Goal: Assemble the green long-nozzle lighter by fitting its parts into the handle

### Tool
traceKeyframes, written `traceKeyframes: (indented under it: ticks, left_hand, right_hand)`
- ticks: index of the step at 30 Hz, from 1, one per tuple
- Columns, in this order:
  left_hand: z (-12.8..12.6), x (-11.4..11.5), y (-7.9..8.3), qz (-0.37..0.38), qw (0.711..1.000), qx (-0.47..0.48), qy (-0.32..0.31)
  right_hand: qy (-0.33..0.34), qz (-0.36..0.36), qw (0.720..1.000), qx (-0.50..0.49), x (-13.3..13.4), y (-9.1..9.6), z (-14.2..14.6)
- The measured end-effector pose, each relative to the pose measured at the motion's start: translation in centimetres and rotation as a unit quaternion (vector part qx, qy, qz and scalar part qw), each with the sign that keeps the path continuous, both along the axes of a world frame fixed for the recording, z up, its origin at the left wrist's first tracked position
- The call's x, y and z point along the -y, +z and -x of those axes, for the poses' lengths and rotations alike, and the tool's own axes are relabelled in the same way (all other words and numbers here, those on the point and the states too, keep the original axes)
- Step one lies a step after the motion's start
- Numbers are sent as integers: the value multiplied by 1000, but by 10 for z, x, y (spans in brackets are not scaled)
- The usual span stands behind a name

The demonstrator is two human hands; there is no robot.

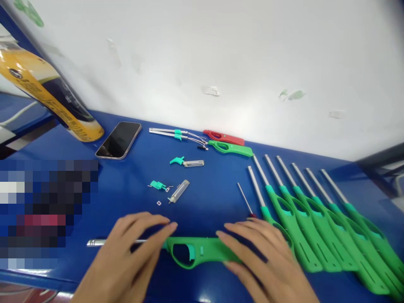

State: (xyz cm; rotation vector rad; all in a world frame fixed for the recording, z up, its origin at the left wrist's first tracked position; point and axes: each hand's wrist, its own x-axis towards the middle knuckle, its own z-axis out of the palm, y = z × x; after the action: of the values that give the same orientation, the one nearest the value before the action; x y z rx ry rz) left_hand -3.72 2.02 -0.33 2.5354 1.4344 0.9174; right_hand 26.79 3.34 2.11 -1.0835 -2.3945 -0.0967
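A green long-necked lighter (pixel 195 251) lies flat on the blue table (pixel 221 189), its silver tube pointing left. My left hand (pixel 132 256) rests over the tube, fingertips at the neck of the green handle. My right hand (pixel 265 261) lies flat on the handle's rear end. Both hands press on the lighter with spread fingers. Right of my right hand lies a row of several assembled green lighters (pixel 318 219).
Loose parts lie mid-table: a teal trigger with clear tank (pixel 187 161), another teal piece (pixel 158 184), a clear tank (pixel 179 190), a thin screwdriver (pixel 245 201). Farther back are tube assemblies (pixel 176 134), red (pixel 224 136) and green (pixel 232 148) shells, a phone (pixel 119 139) and a yellow bottle (pixel 47 90).
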Motion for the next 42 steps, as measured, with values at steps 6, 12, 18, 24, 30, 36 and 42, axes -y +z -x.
traceKeyframes:
  ticks: [6, 12, 18, 24, 30, 36, 42]
  left_hand:
    - [15, -35, -2, 18, 988, -17, 150]
    - [14, -45, -4, 43, 987, -19, 156]
    - [6, -53, 1, 18, 989, -20, 142]
    - [-2, -69, 7, -2, 988, -77, 131]
    - [-11, -84, 14, 13, 977, -167, 130]
    - [-16, -89, 23, 32, 968, -219, 114]
    - [-19, -92, 21, 40, 970, -208, 116]
  right_hand:
    - [-87, 8, 995, 48, -11, 1, -22]
    - [-28, 28, 999, 34, -5, 1, -11]
    - [-84, 23, 994, 68, -14, -6, -24]
    - [-146, -20, 983, 105, -24, -19, -32]
    - [-126, -55, 983, 124, -25, -21, -31]
    - [-153, 25, 988, 4, -18, -16, -37]
    - [-118, 89, 988, -52, -3, 7, -33]
